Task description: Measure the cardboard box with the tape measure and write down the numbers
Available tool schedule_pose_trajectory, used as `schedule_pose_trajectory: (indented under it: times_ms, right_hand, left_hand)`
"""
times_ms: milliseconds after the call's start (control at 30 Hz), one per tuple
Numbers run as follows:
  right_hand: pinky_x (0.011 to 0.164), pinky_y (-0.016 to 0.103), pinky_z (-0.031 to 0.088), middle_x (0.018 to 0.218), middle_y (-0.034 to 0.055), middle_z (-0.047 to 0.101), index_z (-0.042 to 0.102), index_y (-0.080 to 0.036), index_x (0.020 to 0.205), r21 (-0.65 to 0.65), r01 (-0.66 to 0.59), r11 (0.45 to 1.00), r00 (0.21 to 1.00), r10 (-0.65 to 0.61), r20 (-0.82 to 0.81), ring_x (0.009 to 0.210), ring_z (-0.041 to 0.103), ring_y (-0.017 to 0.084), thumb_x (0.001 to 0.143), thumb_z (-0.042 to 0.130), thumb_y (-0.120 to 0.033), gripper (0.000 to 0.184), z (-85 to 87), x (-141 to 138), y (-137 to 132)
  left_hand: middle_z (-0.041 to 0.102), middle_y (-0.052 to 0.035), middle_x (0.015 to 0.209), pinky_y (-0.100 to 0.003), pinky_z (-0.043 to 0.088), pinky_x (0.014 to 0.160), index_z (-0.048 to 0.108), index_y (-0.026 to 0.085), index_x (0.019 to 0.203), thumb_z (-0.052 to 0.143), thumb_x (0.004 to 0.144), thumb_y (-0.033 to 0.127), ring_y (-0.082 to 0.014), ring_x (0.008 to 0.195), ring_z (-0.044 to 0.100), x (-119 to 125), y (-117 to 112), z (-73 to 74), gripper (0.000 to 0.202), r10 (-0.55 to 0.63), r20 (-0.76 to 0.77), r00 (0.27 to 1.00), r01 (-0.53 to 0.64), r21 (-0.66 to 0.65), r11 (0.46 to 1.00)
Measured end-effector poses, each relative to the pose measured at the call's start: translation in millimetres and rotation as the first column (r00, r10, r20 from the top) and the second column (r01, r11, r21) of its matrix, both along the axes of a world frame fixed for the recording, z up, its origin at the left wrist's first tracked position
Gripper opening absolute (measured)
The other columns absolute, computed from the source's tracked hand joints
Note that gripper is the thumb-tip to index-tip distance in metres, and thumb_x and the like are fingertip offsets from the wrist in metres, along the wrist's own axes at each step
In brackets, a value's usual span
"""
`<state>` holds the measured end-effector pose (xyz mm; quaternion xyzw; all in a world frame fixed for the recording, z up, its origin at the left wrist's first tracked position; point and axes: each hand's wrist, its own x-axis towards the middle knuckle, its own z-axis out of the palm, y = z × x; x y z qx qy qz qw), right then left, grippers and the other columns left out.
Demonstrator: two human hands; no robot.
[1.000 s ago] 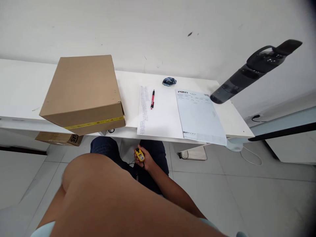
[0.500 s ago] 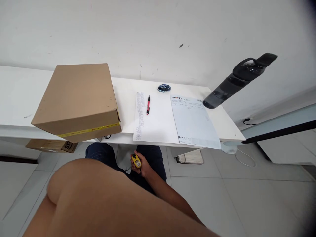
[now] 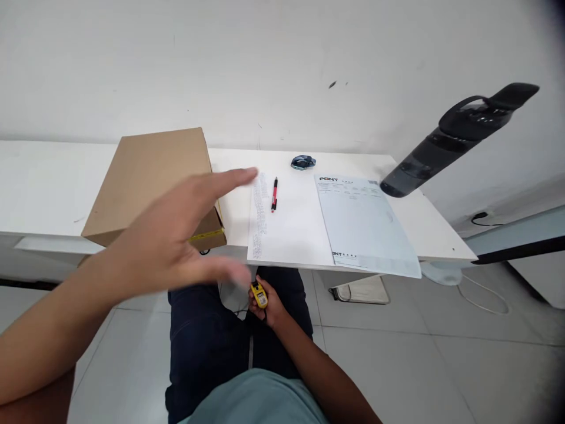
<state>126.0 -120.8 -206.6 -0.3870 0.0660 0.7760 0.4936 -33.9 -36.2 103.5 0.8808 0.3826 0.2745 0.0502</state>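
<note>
While your left hand [image 3: 170, 235], thumb and fingers parted, hangs left of centre, your right hand [image 3: 271, 306], lower centre, grips one yellow handheld device [image 3: 260, 295].

Left hand [image 3: 170, 238] blurred, cardboard box [image 3: 154, 168] partly hidden behind it, writing [image 3: 259, 227] too small to read

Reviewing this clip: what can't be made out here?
All in the head view, now:
Cardboard box: front partly hidden by the left hand.
Left hand: blurred, fine detail lost.
Yellow device: label too small; back hidden by the right hand.
White paper: writing too small.
</note>
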Motion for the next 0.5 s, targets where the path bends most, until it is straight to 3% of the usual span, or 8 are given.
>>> schedule_pose_trajectory:
  times_ms: [33, 100, 167, 233, 300, 367, 500]
  right_hand:
    - [0.036, 0.016, 0.036, 0.053, -0.0038, 0.059, 0.062, -0.015, 0.081, -0.024, 0.004, 1.000, 1.000, -0.004, -0.010, 0.037, 0.050, 0.007, 0.094, 0.060, -0.044, 0.031, 0.3, -1.1, 1.7]
    - [0.035, 0.016, 0.036, 0.053, -0.0033, 0.059, 0.062, -0.015, 0.082, -0.059, -0.001, 0.998, 1.000, 0.000, -0.023, 0.037, 0.051, 0.007, 0.097, 0.056, -0.042, 0.032, 1.5, -4.5, 4.6]
    - [0.034, 0.017, 0.036, 0.051, -0.0027, 0.058, 0.062, -0.014, 0.082, -0.083, -0.012, 0.996, 1.000, 0.010, -0.023, 0.036, 0.051, 0.008, 0.100, 0.052, -0.040, 0.033, 3.0, -8.4, 6.0]
    - [0.034, 0.017, 0.036, 0.051, -0.0025, 0.058, 0.063, -0.014, 0.082, -0.096, -0.021, 0.995, 1.000, 0.020, -0.013, 0.035, 0.051, 0.008, 0.102, 0.049, -0.039, 0.035, 4.8, -11.5, 6.0]
    - [0.034, 0.016, 0.036, 0.052, -0.0027, 0.059, 0.063, -0.014, 0.083, -0.097, -0.030, 0.995, 1.000, 0.029, -0.006, 0.036, 0.051, 0.007, 0.101, 0.051, -0.041, 0.034, 6.9, -13.5, 4.9]
    - [0.034, 0.016, 0.038, 0.054, -0.0030, 0.059, 0.064, -0.014, 0.084, -0.087, -0.043, 0.995, 0.999, 0.043, 0.002, 0.035, 0.051, 0.007, 0.100, 0.056, -0.042, 0.034, 8.5, -15.1, 3.4]
    - [0.037, 0.017, 0.043, 0.060, -0.0030, 0.062, 0.066, -0.013, 0.090, -0.058, -0.036, 0.998, 0.998, 0.039, 0.042, 0.040, 0.054, 0.006, 0.097, 0.062, -0.047, 0.035, 4.9, -20.2, 0.2]
  left_hand:
    - [0.057, -0.0025, 0.148, -0.056, 0.035, 0.121, 0.055, 0.032, 0.143, 0.069, 0.073, 0.079, -0.0384, 0.145, 0.044, -0.8, 13.0, 0.8, 0.085, -0.064, -0.119, 0.991, 0.067, 0.019, 0.998]
    - [0.048, -0.0134, 0.156, -0.063, 0.028, 0.121, 0.047, 0.021, 0.151, 0.070, 0.075, 0.076, -0.0439, 0.149, 0.036, -10.3, 36.2, -2.8, 0.097, 0.001, -0.277, 0.961, 0.038, 0.135, 0.990]
    - [0.046, -0.0219, 0.156, -0.061, 0.036, 0.115, 0.035, 0.011, 0.156, 0.068, 0.078, 0.075, -0.0456, 0.142, 0.044, -28.6, 51.4, -10.5, 0.106, 0.134, -0.344, 0.929, -0.065, 0.206, 0.976]
    - [0.049, -0.0239, 0.153, -0.056, 0.046, 0.106, 0.027, 0.008, 0.159, 0.064, 0.078, 0.081, -0.0442, 0.130, 0.057, -51.2, 57.1, -17.3, 0.115, 0.203, -0.360, 0.911, -0.127, 0.224, 0.966]
    - [0.055, -0.0204, 0.149, -0.053, 0.052, 0.098, 0.020, 0.012, 0.162, 0.055, 0.075, 0.089, -0.0430, 0.123, 0.062, -75.5, 55.3, -21.0, 0.121, 0.205, -0.331, 0.921, -0.130, 0.234, 0.963]
    - [0.059, -0.0155, 0.147, -0.054, 0.053, 0.096, 0.014, 0.018, 0.164, 0.051, 0.074, 0.092, -0.0428, 0.128, 0.060, -101.3, 49.0, -22.9, 0.122, 0.206, -0.266, 0.942, -0.137, 0.256, 0.957]
    - [0.056, -0.0127, 0.151, -0.054, 0.047, 0.110, 0.015, 0.027, 0.165, 0.067, 0.075, 0.079, -0.0372, 0.140, 0.052, -155.5, 32.6, -34.7, 0.116, 0.163, -0.010, 0.987, -0.154, 0.275, 0.949]
